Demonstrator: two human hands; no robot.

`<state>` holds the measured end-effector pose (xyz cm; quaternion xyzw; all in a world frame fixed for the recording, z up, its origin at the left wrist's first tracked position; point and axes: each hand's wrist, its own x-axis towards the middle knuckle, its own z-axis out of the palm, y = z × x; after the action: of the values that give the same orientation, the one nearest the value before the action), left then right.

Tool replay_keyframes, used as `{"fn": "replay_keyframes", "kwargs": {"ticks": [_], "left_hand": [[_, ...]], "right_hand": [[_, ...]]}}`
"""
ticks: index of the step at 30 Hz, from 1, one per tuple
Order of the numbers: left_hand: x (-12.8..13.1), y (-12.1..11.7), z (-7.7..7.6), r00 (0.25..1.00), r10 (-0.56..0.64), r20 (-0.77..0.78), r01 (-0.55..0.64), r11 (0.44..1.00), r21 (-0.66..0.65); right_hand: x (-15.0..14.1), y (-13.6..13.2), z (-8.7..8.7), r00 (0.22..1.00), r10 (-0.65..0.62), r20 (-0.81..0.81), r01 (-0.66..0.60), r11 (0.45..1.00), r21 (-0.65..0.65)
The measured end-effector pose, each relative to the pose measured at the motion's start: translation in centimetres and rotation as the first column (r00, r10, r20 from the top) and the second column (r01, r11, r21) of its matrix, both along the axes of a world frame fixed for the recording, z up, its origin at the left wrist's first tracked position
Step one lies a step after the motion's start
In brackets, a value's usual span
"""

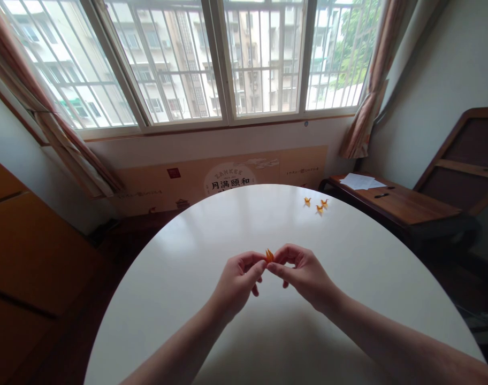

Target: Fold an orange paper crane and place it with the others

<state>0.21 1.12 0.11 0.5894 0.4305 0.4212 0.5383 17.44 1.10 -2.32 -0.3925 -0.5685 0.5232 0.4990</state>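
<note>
Above the middle of the round white table (180,299) I hold a tiny orange folded paper piece (269,255) between both hands. My left hand (238,280) pinches it from the left with thumb and forefinger, its other fingers curled. From the right, my right hand (302,272) pinches the same piece, fingertips meeting the left hand's. Three small orange folded paper figures (317,205) stand on the table's far right part, well beyond my hands.
A dark wooden chair (436,203) with white papers (362,182) on its seat stands right of the table. Barred windows (228,59) and curtains fill the far wall. A printed cardboard panel (228,179) leans below the sill. Wooden furniture (23,246) stands at left.
</note>
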Motion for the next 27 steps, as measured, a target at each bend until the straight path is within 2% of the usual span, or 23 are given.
{"fn": "replay_keyframes", "kwargs": {"ticks": [10,16,20,22,25,27], "left_hand": [[0.02,0.25,-0.06,0.998,0.056,0.023,-0.055,0.998,-0.044],[-0.25,0.39,-0.69,0.998,0.067,0.007,-0.067,0.997,0.036],[-0.34,0.27,-0.74,0.995,0.069,-0.074,-0.057,0.987,0.153],[-0.34,0.11,-0.75,0.982,0.116,-0.151,-0.07,0.957,0.282],[-0.35,-0.18,-0.77,0.934,0.246,-0.259,-0.083,0.854,0.513],[-0.39,-0.34,-0.73,0.905,0.3,-0.301,-0.061,0.792,0.607]], "right_hand": [[-0.13,-0.27,0.19,0.998,-0.014,0.068,0.012,1.0,0.025],[-0.24,-0.29,0.11,0.999,-0.024,0.022,0.023,0.999,0.036],[-0.36,-0.33,0.12,0.999,-0.041,0.017,0.041,0.998,0.041],[-0.41,-0.32,0.15,0.999,-0.048,0.015,0.047,0.998,0.038],[-0.41,-0.32,0.19,0.998,-0.051,0.02,0.051,0.998,0.038],[-0.38,-0.35,0.2,0.998,-0.058,0.03,0.057,0.997,0.047]]}}
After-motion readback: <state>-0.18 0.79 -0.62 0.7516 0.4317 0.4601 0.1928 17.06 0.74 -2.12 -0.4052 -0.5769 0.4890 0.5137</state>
